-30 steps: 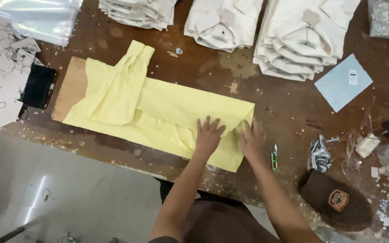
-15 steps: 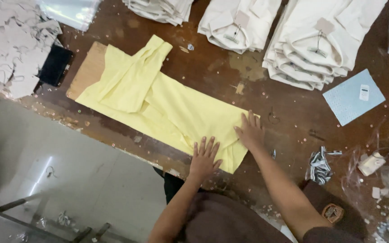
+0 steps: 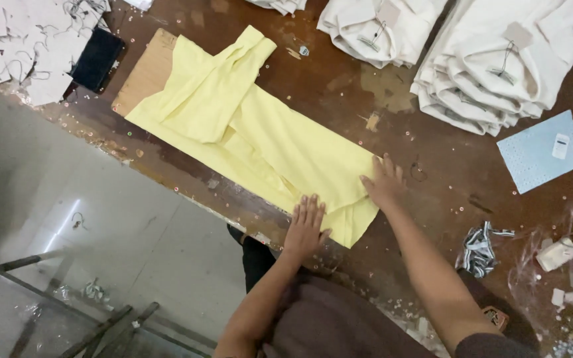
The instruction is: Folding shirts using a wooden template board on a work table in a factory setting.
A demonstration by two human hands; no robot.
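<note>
From the head camera, looking down: the soft yellow folded shirt [image 3: 260, 142] lies long and flat on the brown wooden counter [image 3: 339, 86]. Its near end sits right at the counter's edge, under both hands. The left hand [image 3: 306, 224] is spread flat with the fingers open, pressing on the bottom corner. It grips nothing. The right hand [image 3: 384, 182] is also flat and open, pressing the far side of that same end, just beside the left hand.

What could go wrong: the end under the left hand sits at the very edge, so a push toward the body could slide the cloth off and let it hang down. A hand that drags instead of presses could bunch the cloth into wrinkles or pull the fold open. The counter looks dusty with little bits, which could dirty the shirt.

The shirt is pale yellow, smooth, and thin. A sleeve part is folded across its far end, well away from the hands, over a flat tan cardboard sheet [image 3: 146, 73]. Past the right hand lie stacks of cream folded shirts [image 3: 492, 66].
</note>
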